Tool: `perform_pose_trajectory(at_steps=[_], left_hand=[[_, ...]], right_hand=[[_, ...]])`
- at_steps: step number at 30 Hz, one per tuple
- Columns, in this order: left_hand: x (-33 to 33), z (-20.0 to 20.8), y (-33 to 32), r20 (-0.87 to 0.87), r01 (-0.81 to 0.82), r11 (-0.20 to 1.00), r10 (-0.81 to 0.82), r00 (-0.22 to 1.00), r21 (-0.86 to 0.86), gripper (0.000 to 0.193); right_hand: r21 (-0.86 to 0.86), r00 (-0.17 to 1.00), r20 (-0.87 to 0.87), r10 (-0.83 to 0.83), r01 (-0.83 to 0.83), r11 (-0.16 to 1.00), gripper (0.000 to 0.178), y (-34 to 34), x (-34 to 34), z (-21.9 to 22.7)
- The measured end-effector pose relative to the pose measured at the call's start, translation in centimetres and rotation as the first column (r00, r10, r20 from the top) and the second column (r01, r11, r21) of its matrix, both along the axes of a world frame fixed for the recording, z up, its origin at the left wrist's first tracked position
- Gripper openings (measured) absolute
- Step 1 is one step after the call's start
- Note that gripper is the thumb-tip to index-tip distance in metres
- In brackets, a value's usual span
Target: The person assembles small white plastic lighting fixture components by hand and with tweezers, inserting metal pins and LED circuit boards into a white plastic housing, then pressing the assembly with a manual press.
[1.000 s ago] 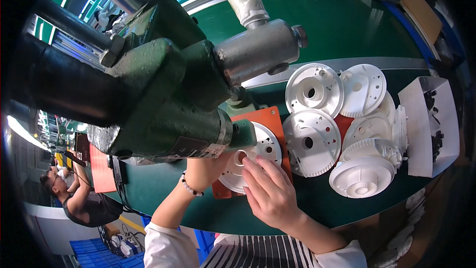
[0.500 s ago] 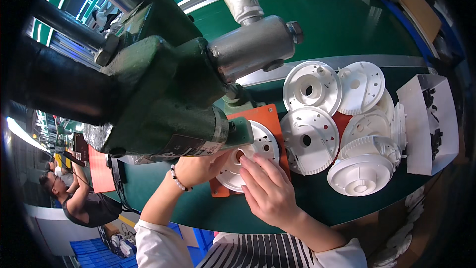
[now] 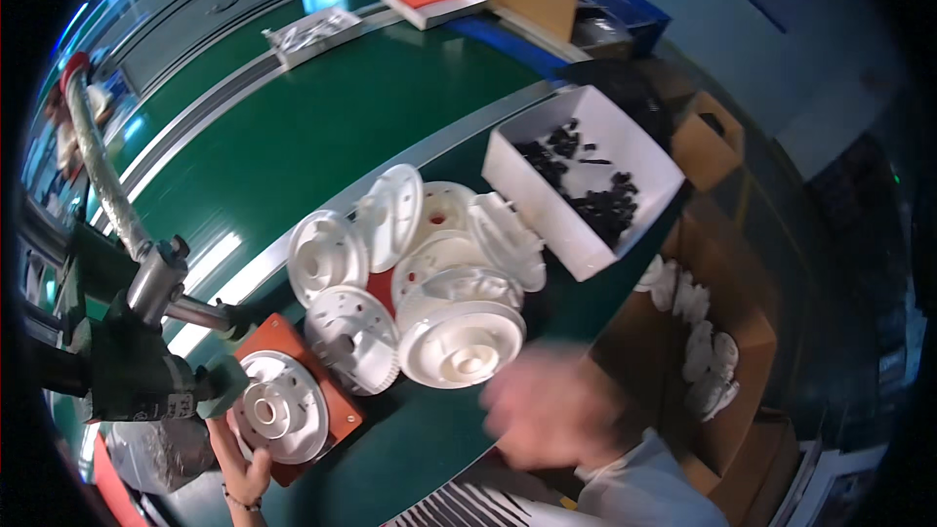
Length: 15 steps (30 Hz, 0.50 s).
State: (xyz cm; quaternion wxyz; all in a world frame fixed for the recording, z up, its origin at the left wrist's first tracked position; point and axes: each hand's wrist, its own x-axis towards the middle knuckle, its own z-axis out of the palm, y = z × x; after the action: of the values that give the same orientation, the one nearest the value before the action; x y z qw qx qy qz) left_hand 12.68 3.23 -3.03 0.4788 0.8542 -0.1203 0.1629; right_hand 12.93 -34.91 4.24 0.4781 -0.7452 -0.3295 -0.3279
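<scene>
A white round plastic disc with a raised central hub lies on an orange square plate, beside the green press head. My left hand grips the disc's near left rim. Its thumb is at the edge and its fingers reach up along the side, partly hidden by the press. My right hand is over the table's near edge, right of a pile of similar white discs. Motion smears its fingers, so I cannot make out whether it holds anything.
A white box of small black parts stands behind the pile. To the right is an open cardboard box with white parts inside. A green conveyor belt runs behind, with shallow trays at its far side.
The view has swung right. My right hand has left the disc and moved right, past the pile. My left hand remains at the disc, whose raised hub now shows.
</scene>
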Motion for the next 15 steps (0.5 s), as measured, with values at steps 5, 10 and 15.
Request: perform_pose_trajectory(at_steps=[5, 10, 15], left_hand=[[1.7, 2.3, -3.6, -0.245, 0.24, 0.97, -0.221, 0.944, 0.05, 0.082], [1.9, 0.2, -3.3, -0.129, 0.21, 0.976, -0.215, 0.968, -0.051, 0.072], [1.6, 1.3, -4.0, -0.156, 0.228, 0.973, -0.222, 0.962, 0.022, 0.072]], right_hand=[[-0.548, 0.584, 0.003, -0.812, 0.68, 0.487, 0.013, -16.5, 9.9, 4.1], [-0.862, 0.015, -0.506, -0.862, 0.039, 0.506, 0.024, -19.0, 15.0, 2.0], [-0.818, -0.092, -0.574, -0.813, 0.103, 0.566, 0.024, -20.2, 15.7, -1.8]])
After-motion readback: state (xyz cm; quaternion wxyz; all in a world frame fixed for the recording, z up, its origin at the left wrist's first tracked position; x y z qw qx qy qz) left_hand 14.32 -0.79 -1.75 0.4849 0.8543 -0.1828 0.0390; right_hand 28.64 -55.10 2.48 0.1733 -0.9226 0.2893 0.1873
